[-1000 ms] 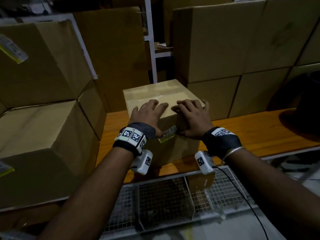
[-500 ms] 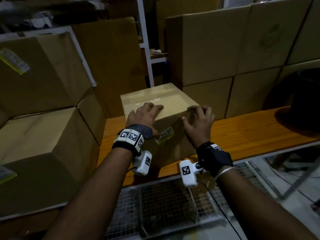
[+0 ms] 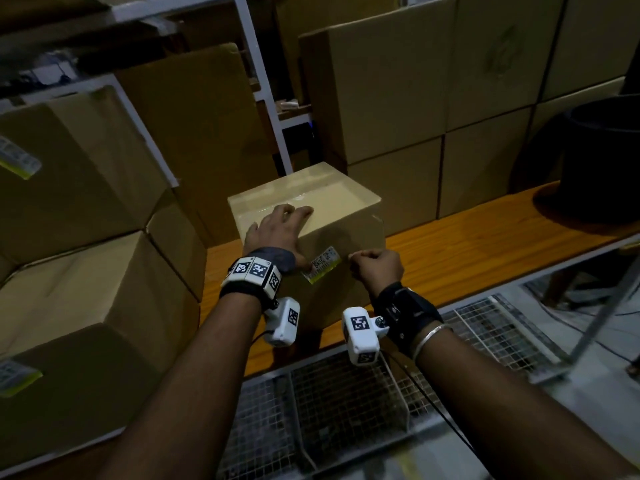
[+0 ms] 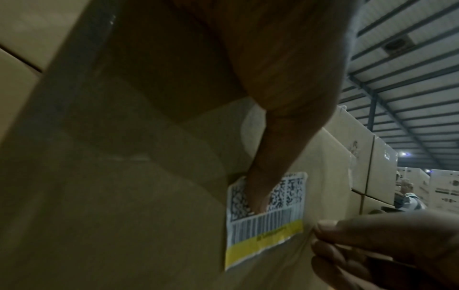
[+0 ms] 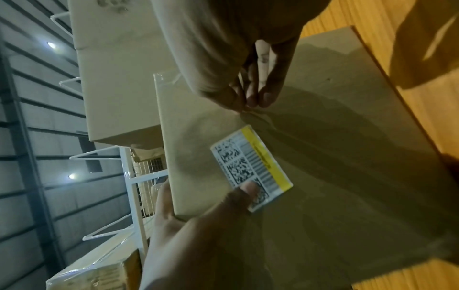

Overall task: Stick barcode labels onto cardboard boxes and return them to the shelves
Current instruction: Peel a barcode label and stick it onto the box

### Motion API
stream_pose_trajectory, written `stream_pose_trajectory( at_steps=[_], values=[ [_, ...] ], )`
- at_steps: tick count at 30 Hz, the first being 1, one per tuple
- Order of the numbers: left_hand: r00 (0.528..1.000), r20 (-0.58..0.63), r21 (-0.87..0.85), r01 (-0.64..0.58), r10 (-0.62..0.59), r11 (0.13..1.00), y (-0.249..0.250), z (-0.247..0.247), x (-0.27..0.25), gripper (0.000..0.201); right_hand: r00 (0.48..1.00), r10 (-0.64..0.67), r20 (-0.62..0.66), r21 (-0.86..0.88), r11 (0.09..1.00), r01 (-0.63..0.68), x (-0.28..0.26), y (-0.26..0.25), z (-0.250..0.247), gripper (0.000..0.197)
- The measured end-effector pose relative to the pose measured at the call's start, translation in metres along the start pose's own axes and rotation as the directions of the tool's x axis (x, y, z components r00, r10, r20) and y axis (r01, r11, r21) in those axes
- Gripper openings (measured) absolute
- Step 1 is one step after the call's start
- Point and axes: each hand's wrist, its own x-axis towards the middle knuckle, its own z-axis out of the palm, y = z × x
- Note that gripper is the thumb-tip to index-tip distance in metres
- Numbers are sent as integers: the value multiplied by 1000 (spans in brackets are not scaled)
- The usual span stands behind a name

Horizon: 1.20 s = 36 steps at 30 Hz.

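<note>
Shelf (image 3: 467, 237) – thumb (image 4: 258, 188) pins label (image 4: 270, 231)

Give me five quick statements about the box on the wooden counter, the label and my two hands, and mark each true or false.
1. The white barcode label with a yellow strip is on the near side face of the small brown cardboard box. True.
2. The left hand hangs clear of the box. False: its fingers lie on the box top and its thumb presses the label.
3. The right hand lies flat on the box top. False: its fingers are curled, beside the label at the side face.
4. The box stands on an orange wooden counter. True.
5. The label is plain white. False: one edge is yellow.
</note>
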Motion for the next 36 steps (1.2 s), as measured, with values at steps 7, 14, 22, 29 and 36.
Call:
stream_pose_trajectory(
  at_steps=[7, 14, 22, 29, 36],
  values=[
    [1000, -1, -2, 12, -12, 1000, 0, 1, 0, 115, 1000, -2, -6, -18, 1000, 2, -7, 7, 9, 23],
    [1000, -5, 4, 3, -3, 1000, -1, 2, 0, 114, 1000, 1, 15, -2, 1000, -1, -9, 9, 16, 9],
    [1000, -10, 12, -3, 3, 1000, -1, 2, 1, 110, 999, -10, 53, -14, 1000, 11, -10, 7, 19, 9],
    [1000, -10, 18, -1, 1, 1000, -2, 3, 2, 110, 977, -186, 107, -112, 974, 198, -15, 2, 8, 9],
    [1000, -11, 17, -3, 3, 1000, -2, 5, 3, 110, 890, -436, 132, -263, 850, 456, -17, -8, 6, 23]
  ],
)
